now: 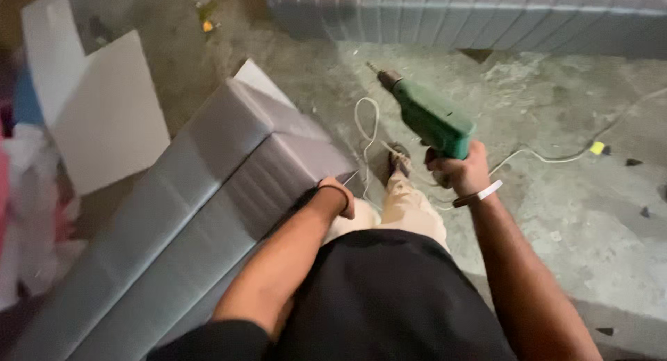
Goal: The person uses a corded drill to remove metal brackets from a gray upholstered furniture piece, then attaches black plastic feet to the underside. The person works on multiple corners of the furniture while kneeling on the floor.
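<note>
My right hand (458, 172) grips a green corded drill (429, 116) held up over the concrete floor, its bit pointing away to the upper left. My left hand (338, 194) reaches down behind the near end of a grey upholstered panel (208, 194) that lies along my left side; its fingers are hidden by the panel's edge. A white cord (367, 128) loops on the floor below the drill. My foot (397, 159) stands beside the panel's end.
Another grey ribbed upholstered piece (472, 17) runs along the far edge. White boards (104, 111) lean at the left. A white cable with a yellow tag (596, 148) trails across the concrete floor (570, 215) at right, with small dark scraps.
</note>
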